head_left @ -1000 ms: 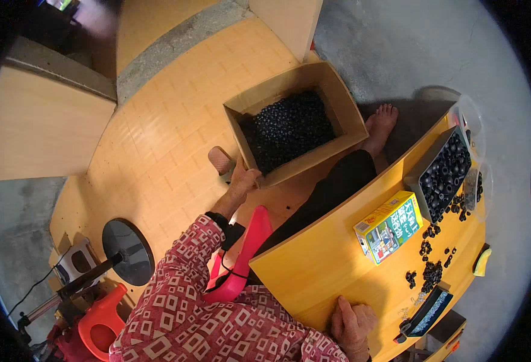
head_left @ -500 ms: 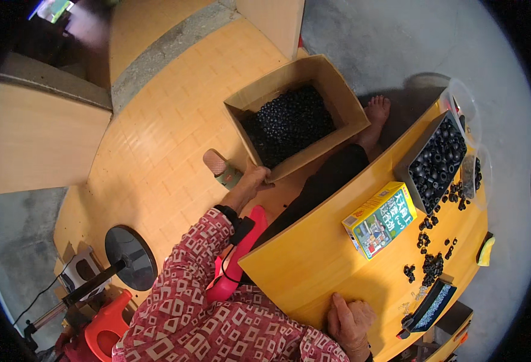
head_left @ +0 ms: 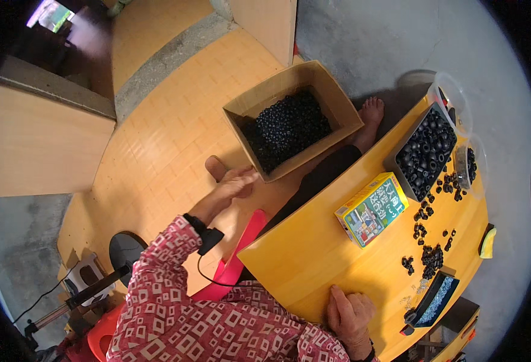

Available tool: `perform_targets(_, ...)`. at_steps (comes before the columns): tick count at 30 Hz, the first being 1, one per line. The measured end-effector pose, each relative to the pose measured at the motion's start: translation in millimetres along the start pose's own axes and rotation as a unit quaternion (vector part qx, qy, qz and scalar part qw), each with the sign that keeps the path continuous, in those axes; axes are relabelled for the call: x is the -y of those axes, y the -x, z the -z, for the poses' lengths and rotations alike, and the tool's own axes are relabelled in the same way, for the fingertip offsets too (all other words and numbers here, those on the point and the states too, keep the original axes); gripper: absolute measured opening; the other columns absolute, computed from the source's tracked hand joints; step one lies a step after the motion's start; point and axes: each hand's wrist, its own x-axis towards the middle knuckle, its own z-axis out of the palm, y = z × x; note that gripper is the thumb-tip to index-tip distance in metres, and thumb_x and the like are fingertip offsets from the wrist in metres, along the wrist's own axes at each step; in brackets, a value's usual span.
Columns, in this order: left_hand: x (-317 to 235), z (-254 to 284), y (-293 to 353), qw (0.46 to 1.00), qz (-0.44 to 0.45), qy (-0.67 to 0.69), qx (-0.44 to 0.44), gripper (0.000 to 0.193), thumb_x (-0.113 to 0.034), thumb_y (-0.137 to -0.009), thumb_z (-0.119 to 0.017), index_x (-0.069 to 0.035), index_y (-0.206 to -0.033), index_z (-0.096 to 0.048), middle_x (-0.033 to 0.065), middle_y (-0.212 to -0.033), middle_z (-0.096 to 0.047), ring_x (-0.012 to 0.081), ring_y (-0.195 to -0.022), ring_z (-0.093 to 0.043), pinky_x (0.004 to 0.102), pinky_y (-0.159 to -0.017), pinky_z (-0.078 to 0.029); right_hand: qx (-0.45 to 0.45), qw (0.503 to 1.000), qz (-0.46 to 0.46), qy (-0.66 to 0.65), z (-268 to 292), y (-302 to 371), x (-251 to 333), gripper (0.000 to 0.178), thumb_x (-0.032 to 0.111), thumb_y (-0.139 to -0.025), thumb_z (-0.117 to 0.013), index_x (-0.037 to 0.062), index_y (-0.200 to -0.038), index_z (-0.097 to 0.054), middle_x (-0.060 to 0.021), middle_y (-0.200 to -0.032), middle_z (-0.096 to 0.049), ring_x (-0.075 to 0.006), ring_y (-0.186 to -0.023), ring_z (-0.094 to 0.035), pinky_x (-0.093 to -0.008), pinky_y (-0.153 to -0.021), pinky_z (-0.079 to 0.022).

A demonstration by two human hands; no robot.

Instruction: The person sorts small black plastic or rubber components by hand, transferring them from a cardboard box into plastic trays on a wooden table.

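Observation:
My left hand (head_left: 235,183) is stretched out beside the near corner of an open cardboard box (head_left: 252,154). Its fingers are extended and hold nothing; whether the tips touch the box I cannot tell. Many small black beads (head_left: 286,123) fill the bottom of the box, which stands low beside the table. On the near end of the yellow wooden table (head_left: 289,274) rests my right hand (head_left: 351,317), fingers curled in with nothing visible in them.
A yellow-and-green carton (head_left: 374,210) lies on the table. Beyond it stand a grey bin (head_left: 425,154) of larger black beads, clear plastic tubs (head_left: 463,166) and loose bead clusters (head_left: 432,259). A dark tray (head_left: 435,298) holds shiny bits. A round-based stand (head_left: 123,256) is on the floor.
My left hand has let go of the box's near corner and drawn slightly left, its fingers straightening. The right hand remains on the table. The view has shifted a little.

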Motion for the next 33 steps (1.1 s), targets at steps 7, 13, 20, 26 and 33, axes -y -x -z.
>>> perform_targets(7, -75.8, 1.8, 93.6, 0.987, -0.069, 0.091, 0.111, 0.05, -0.031, -0.097, -0.064, -0.006, -0.137, -0.049, 0.0075, -0.117, -0.064, 0.0161, -0.106, -0.063, 0.0304, -0.092, -0.051, -0.008, 1.0, -0.014, -0.013, 1.5, -5.1, 2.9, 0.026, -0.001, -0.073, -0.072, 0.0004, -0.099, -0.069, -0.0064, -0.061, -0.048, -0.0235, -0.051, -0.05, -0.0356, -0.05, -0.039)
perform_targets(13, -135.5, -26.2, 196.5, 0.948, -0.177, 0.082, 0.252, 0.052, -0.024, -0.096, -0.065, -0.006, -0.141, -0.046, 0.0126, -0.131, -0.059, 0.0212, -0.123, -0.056, 0.0353, -0.104, -0.045, -0.026, 0.999, -0.02, -0.018, -0.8, -4.2, 1.3, 0.024, -0.002, -0.072, -0.073, -0.0008, -0.096, -0.069, -0.0075, -0.06, -0.05, -0.0234, -0.051, -0.052, -0.0347, -0.049, -0.039)
perform_targets(20, -116.6, -58.6, 229.2, 0.852, -0.071, -0.048, 0.517, 0.049, -0.014, -0.098, -0.06, -0.005, -0.143, -0.044, 0.0146, -0.134, -0.057, 0.0205, -0.126, -0.053, 0.0337, -0.104, -0.045, -0.055, 0.998, 0.007, 0.003, -3.5, -6.0, 0.5, 0.021, -0.004, -0.072, -0.074, -0.0017, -0.092, -0.07, -0.0079, -0.06, -0.053, -0.0234, -0.05, -0.054, -0.0349, -0.047, -0.041)
perform_targets(26, -99.0, -61.5, 222.3, 0.885, -0.102, -0.101, 0.443, 0.047, -0.012, -0.098, -0.06, -0.003, -0.141, -0.045, 0.0126, -0.129, -0.059, 0.0188, -0.122, -0.055, 0.0311, -0.101, -0.047, -0.056, 0.998, 0.013, 0.003, -3.3, -5.4, -0.7, 0.022, -0.005, -0.071, -0.074, -0.002, -0.093, -0.069, -0.0076, -0.06, -0.054, -0.0229, -0.051, -0.054, -0.0345, -0.047, -0.042)
perform_targets(33, -92.5, -98.2, 215.4, 0.897, -0.128, -0.088, 0.414, 0.045, -0.022, -0.098, -0.06, -0.003, -0.137, -0.05, 0.0128, -0.129, -0.059, 0.019, -0.119, -0.057, 0.0317, -0.099, -0.047, -0.062, 0.998, 0.027, -0.002, -7.5, -2.5, -4.1, 0.026, -0.005, -0.071, -0.074, -0.0017, -0.096, -0.068, -0.0076, -0.061, -0.054, -0.0231, -0.05, -0.054, -0.0345, -0.047, -0.042)
